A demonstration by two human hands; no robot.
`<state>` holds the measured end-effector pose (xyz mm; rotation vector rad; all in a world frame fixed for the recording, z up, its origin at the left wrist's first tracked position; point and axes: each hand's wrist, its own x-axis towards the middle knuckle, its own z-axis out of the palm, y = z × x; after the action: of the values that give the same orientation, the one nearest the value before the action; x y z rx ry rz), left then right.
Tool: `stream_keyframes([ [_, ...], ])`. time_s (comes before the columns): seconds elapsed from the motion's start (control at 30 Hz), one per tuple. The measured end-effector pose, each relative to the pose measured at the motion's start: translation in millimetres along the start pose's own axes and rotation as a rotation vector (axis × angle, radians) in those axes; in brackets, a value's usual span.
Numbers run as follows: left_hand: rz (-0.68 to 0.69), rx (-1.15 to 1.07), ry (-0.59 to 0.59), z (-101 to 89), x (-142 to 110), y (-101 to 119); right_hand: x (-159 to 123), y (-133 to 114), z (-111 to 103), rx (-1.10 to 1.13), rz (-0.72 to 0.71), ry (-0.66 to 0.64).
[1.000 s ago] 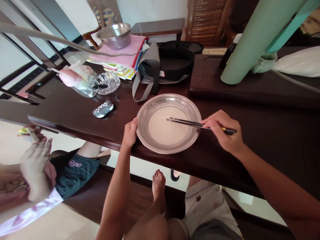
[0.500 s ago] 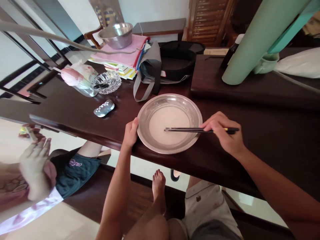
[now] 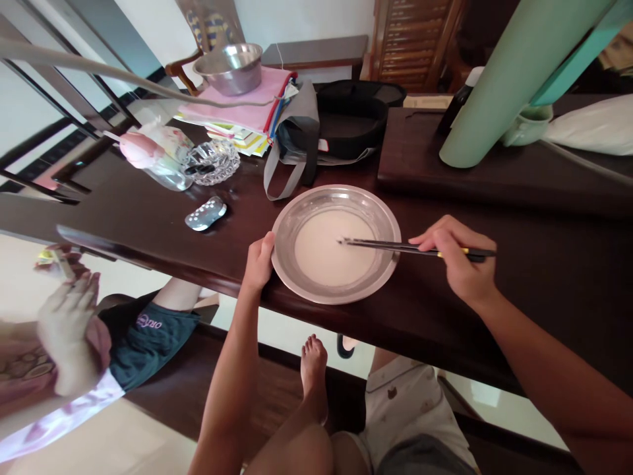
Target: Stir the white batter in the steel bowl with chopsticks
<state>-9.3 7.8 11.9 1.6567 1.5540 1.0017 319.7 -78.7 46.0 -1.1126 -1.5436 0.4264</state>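
Note:
A round, shallow metal basin (image 3: 383, 280) rests near the front edge of the dark wooden table. Pale, whitish liquid (image 3: 326, 257) covers its bottom. My left hand (image 3: 260, 262) grips the basin's left rim, thumb on top and the other fingers mostly hidden beneath. In my right hand (image 3: 462, 257), closed, is a pair of dark chopsticks (image 3: 390, 246) with yellow bands. They reach over the right rim, and their whitened tips are at the liquid, right of its middle.
Beyond the basin are a black and grey bag (image 3: 346, 125), a glass ashtray (image 3: 217, 161) and a grey patterned object (image 3: 206, 214). A metal bowl (image 3: 232, 69) sits on a pink folder. A green cylinder (image 3: 504, 92) leans at the right. Another person's hand (image 3: 69, 310) is at the left.
My right hand has shifted right and slightly away from me, drawing the chopstick tips rightward across the basin. My left hand and the basin have stayed in place.

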Motion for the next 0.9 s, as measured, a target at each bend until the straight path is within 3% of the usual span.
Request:
stream_keyframes([
  [0.07,-0.005,0.003,-0.002,-0.1,-0.2,0.7,0.1,-0.5,0.1,0.044,0.021,-0.012],
  [0.17,-0.001,0.014,0.011,-0.3,-0.2,1.9,0.8,-2.4,1.4,-0.037,-0.022,-0.132],
  [0.33,0.002,0.014,-0.002,-0.2,-0.4,2.7,1.1,-1.8,0.3,-0.002,0.008,0.022],
  [0.5,-0.012,0.015,0.013,-0.2,-0.5,2.3,0.0,-1.5,2.4,-0.077,-0.057,-0.139],
  [0.67,-0.019,0.007,-0.004,-0.2,-0.5,2.7,1.0,-1.9,0.1,-0.032,-0.014,0.042],
  [0.83,-0.013,0.008,0.009,-0.2,-0.4,2.7,-0.4,-0.9,2.6,-0.103,-0.061,-0.129],
  [0.9,-0.007,0.009,0.011,-0.1,-0.2,2.7,-0.9,0.5,2.0,-0.117,-0.049,-0.064],
])
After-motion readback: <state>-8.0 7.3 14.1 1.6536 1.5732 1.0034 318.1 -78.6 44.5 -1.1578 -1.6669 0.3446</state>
